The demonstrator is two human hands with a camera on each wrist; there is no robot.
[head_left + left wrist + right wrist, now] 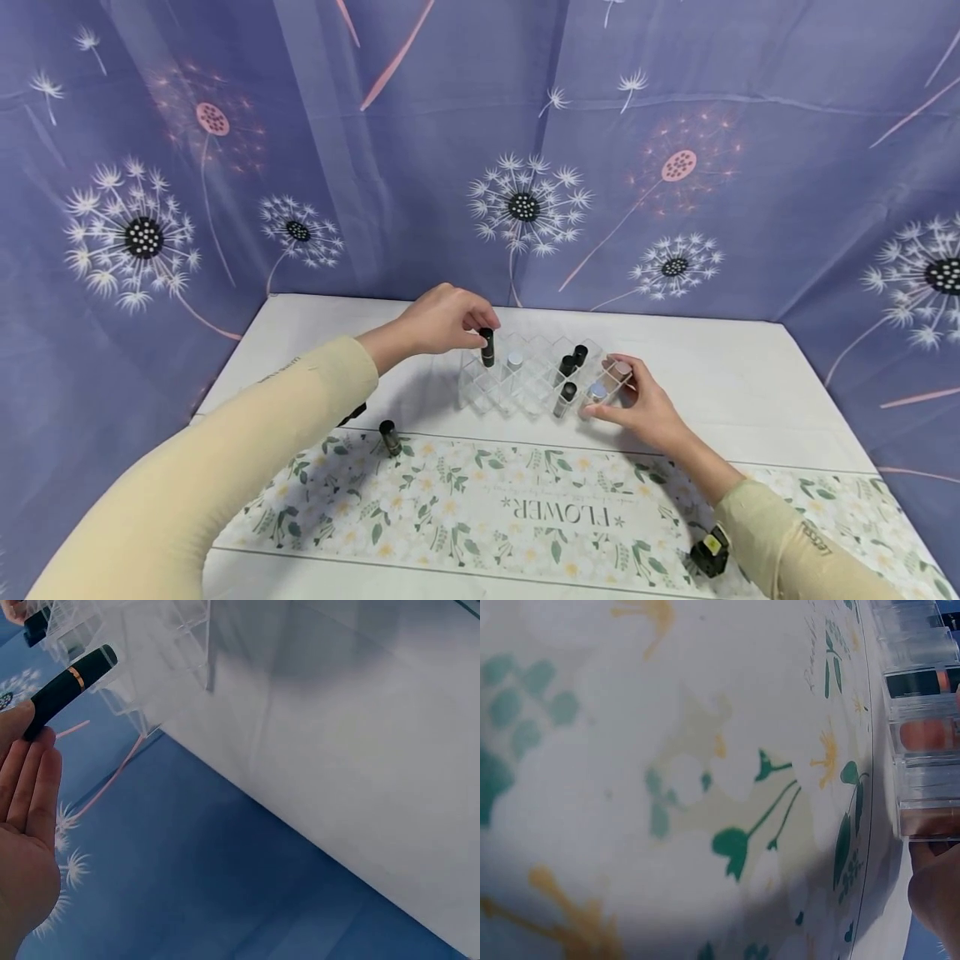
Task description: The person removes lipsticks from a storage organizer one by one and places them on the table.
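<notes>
My left hand [450,321] pinches a black lipstick tube [487,348] over the left part of a clear lipstick organizer [534,385]. In the left wrist view the tube [75,681] shows a gold band and points down toward the compartments. Whether its lower end is inside one, I cannot tell. My right hand [651,408] grips the organizer's right end, thumb at the front and fingers round the side. Several tubes stand in it: black-capped ones [567,365], a pale-capped one [514,360], a bluish-capped one [596,391] and a brownish one [621,372] beside the right fingers.
Another black-capped tube [390,438] is on the white table [720,367], left of the organizer near the flowered strip [480,508]. A purple dandelion curtain [420,167] hangs behind the table. A black wrist device [708,552] sits by the right sleeve.
</notes>
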